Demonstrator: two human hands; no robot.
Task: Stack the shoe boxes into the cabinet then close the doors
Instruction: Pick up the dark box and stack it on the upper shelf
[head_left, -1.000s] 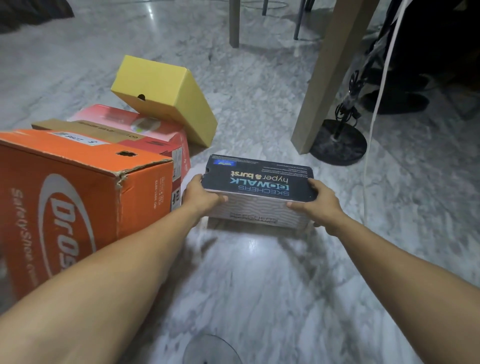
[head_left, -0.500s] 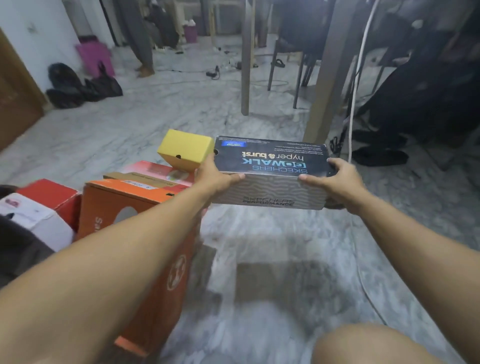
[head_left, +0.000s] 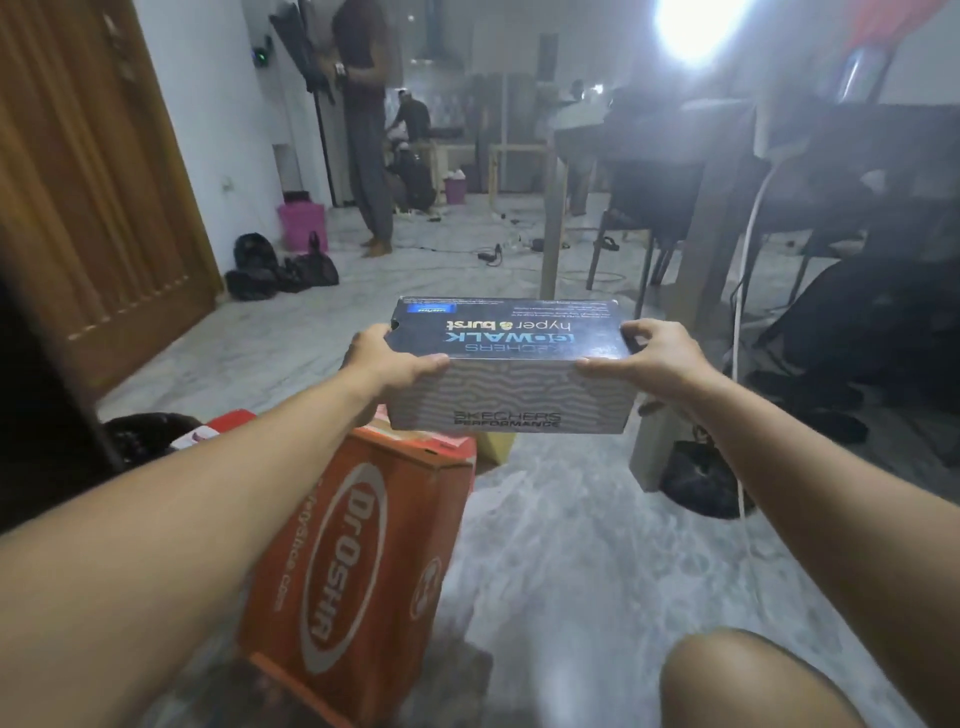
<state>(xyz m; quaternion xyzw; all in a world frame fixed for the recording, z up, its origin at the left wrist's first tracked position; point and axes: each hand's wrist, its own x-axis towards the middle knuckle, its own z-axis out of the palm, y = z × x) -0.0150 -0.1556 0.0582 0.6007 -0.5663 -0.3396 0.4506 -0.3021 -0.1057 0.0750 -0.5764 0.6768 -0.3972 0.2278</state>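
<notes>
Lifted higher since before, the dark-lidded grey cardboard shoe box (head_left: 511, 364) is hanging above the orange cardboard box (head_left: 358, 561), left hand (head_left: 387, 364) and right hand (head_left: 649, 358) each clamping an end.

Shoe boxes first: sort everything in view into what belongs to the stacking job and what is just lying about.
Job:
- Skechers box, held by left hand and right hand
- orange Dr.Osha box
- red box
- yellow box

Lying about:
- dark bags
- pink bin
- white cable
- chair
</notes>
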